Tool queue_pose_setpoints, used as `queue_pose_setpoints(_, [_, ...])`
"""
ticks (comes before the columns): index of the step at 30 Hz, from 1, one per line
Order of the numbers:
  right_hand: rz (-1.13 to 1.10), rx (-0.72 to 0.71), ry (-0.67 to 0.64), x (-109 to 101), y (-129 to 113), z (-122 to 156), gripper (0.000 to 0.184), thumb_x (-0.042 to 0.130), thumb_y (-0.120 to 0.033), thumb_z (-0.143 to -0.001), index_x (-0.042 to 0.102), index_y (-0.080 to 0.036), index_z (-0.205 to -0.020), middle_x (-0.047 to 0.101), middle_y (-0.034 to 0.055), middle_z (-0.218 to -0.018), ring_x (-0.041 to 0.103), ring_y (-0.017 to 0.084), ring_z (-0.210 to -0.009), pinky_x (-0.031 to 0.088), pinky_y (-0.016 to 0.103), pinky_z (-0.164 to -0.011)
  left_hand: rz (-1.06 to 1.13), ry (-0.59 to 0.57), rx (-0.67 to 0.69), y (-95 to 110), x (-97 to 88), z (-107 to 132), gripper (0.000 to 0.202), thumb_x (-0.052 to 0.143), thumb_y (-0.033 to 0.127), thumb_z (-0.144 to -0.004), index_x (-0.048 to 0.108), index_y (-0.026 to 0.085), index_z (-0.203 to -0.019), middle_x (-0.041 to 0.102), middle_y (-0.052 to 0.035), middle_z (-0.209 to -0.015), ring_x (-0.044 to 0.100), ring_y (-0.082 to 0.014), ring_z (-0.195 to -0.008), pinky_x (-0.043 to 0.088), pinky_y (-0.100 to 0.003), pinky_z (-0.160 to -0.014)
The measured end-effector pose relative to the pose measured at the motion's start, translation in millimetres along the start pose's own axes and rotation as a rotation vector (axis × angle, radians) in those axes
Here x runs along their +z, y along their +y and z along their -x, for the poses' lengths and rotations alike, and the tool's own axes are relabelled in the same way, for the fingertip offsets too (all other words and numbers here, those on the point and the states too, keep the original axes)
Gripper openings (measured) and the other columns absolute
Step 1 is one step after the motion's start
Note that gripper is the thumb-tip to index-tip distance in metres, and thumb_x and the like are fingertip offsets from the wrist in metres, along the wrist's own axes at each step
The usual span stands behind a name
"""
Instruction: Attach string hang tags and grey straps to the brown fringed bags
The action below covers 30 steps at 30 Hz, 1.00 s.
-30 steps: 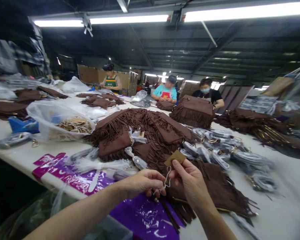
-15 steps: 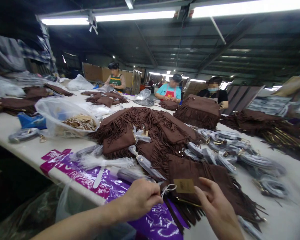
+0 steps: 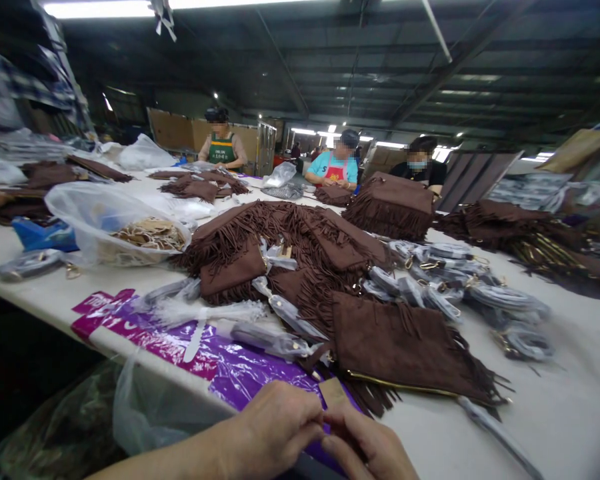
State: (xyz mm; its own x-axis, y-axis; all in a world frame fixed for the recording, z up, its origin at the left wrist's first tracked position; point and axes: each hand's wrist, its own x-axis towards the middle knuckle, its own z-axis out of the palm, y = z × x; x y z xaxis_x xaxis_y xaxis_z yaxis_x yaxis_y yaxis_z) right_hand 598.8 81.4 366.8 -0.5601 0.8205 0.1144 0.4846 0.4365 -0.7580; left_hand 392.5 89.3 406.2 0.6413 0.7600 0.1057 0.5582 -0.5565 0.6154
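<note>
My left hand (image 3: pixel 275 423) is closed in a pinch low in the middle, at the table's front edge. My right hand (image 3: pixel 367 443) meets it, fingertips touching, with its thumb and fingers closed at the lower part of a small tan hang tag (image 3: pixel 333 392). The tag's string is hidden between the fingers. Just beyond lies a dark brown fringed bag (image 3: pixel 395 340), flat, its gold zipper edge towards me; neither hand touches it. A wrapped strap (image 3: pixel 275 340) rests left of the bag, and another wrapped strap (image 3: pixel 500 433) extends from its right side.
Brown fringed bags (image 3: pixel 300 240) are heaped mid-table, with bundled straps (image 3: pixel 445 280) to their right. White plastic fasteners (image 3: pixel 215 310) lie on purple plastic film (image 3: pixel 195 353). A clear bag (image 3: pixel 80 227) of tags and a blue tape dispenser (image 3: pixel 43 235) stand left. Several people work across the table.
My hands have come together and lower, towards me. The tag has moved off the bag to between my hands. My right hand has closed, and the white string loop is out of sight.
</note>
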Motion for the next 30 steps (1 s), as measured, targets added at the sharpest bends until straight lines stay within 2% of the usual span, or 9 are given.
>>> queue_pose_setpoints(3, [0.034, -0.08, 0.059, 1.8, 2.6, 1.4, 0.014, 0.053, -0.029, -0.095, 0.067, -0.026, -0.094, 0.069, -0.0012, -0.081, 0.064, 0.014, -0.073, 0.048, 0.018, -0.069, 0.013, 0.021, -0.06, -5.0, 5.5, -2.4, 0.013, 0.055, 0.017, -0.087, 0.053, 0.018, -0.074, 0.059, 0.0027, -0.068, 0.049, -0.0123, -0.061, 0.029, -0.023, -0.057])
queue_pose_setpoints(5, [0.036, -0.111, 0.108, 1.8, 1.4, 1.8, 0.014, 0.053, -0.027, -0.095, 0.067, -0.026, -0.094, 0.068, -0.0013, -0.081, 0.064, 0.014, -0.074, 0.047, 0.018, -0.068, 0.073, 0.024, -0.069, -7.1, 6.7, -5.3, 0.019, 0.053, 0.021, -0.089, 0.05, 0.017, -0.071, 0.053, 0.0031, -0.065, 0.045, -0.0117, -0.06, 0.028, -0.023, -0.056])
queue_pose_setpoints(10, [0.019, -0.141, 0.235, -2.0, -5.6, 2.3, 0.014, 0.054, -0.025, -0.096, 0.068, -0.025, -0.091, 0.067, -0.001, -0.08, 0.064, 0.013, -0.072, 0.047, 0.017, -0.067, 0.537, -0.062, -0.087, -9.5, 5.8, -13.0, 0.014, 0.05, 0.018, -0.086, 0.053, 0.016, -0.073, 0.052, 0.004, -0.066, 0.048, -0.0102, -0.063, 0.034, -0.019, -0.058])
queue_pose_setpoints(13, [0.029, -0.142, 0.317, -4.9, -8.5, 0.8, 0.015, 0.057, -0.026, -0.094, 0.068, -0.023, -0.084, 0.065, -0.001, -0.073, 0.062, 0.013, -0.066, 0.046, 0.018, -0.061, 0.598, -0.045, -0.125, -10.4, 4.9, -19.5, 0.01, 0.058, 0.016, -0.08, 0.054, 0.015, -0.071, 0.051, 0.0047, -0.064, 0.047, -0.0098, -0.061, 0.034, -0.019, -0.057])
queue_pose_setpoints(16, [0.058, -0.145, 0.381, -9.6, -6.6, -1.6, 0.019, 0.057, -0.026, -0.093, 0.069, -0.022, -0.079, 0.061, -0.0014, -0.066, 0.058, 0.013, -0.059, 0.043, 0.019, -0.055, 0.384, -0.009, -0.08, -10.9, 0.3, -28.8, 0.012, 0.062, 0.012, -0.077, 0.053, 0.015, -0.07, 0.053, 0.0038, -0.066, 0.048, -0.011, -0.064, 0.035, -0.021, -0.059])
queue_pose_setpoints(20, [0.047, -0.06, 0.4, -22.8, 4.7, -2.2, 0.021, 0.057, -0.03, -0.093, 0.069, -0.022, -0.078, 0.062, -0.0015, -0.065, 0.058, 0.013, -0.057, 0.041, 0.021, -0.053, -0.248, 0.092, 0.122, -12.1, -7.2, -44.2, 0.008, 0.065, 0.018, -0.082, 0.057, 0.017, -0.082, 0.061, -0.0024, -0.087, 0.052, -0.0192, -0.083, 0.04, -0.03, -0.073])
queue_pose_setpoints(22, [0.034, -0.014, 0.399, -30.4, 11.7, -1.4, 0.021, 0.057, -0.031, -0.093, 0.068, -0.022, -0.078, 0.063, -0.0016, -0.067, 0.058, 0.014, -0.058, 0.042, 0.021, -0.054, -0.474, 0.13, 0.131, -14.8, -6.3, -52.1, 0.011, 0.065, 0.024, -0.084, 0.058, 0.018, -0.091, 0.06, -0.0053, -0.1, 0.051, -0.0237, -0.093, 0.042, -0.035, -0.079])
queue_pose_setpoints(26, [0.063, -0.002, 0.412, -40.5, 20.1, -1.7, 0.022, 0.056, -0.032, -0.094, 0.067, -0.022, -0.078, 0.062, -0.0017, -0.066, 0.056, 0.014, -0.058, 0.042, 0.022, -0.054, -0.644, 0.19, 0.022, -24.7, 5.0, -65.2, 0.012, 0.06, 0.029, -0.089, 0.057, 0.018, -0.088, 0.057, -0.0067, -0.099, 0.05, -0.0257, -0.095, 0.043, -0.038, -0.079])
queue_pose_setpoints(30, [0.187, -0.043, 0.445, -46.6, 15.4, -3.4, 0.025, 0.052, -0.03, -0.097, 0.066, -0.022, -0.078, 0.059, -0.001, -0.066, 0.055, 0.014, -0.058, 0.041, 0.023, -0.055, -0.668, 0.22, 0.009, -28.9, 8.6, -70.6, 0.01, 0.051, 0.017, -0.091, 0.056, 0.017, -0.082, 0.057, -0.0074, -0.094, 0.05, -0.0238, -0.088, 0.045, -0.038, -0.076])
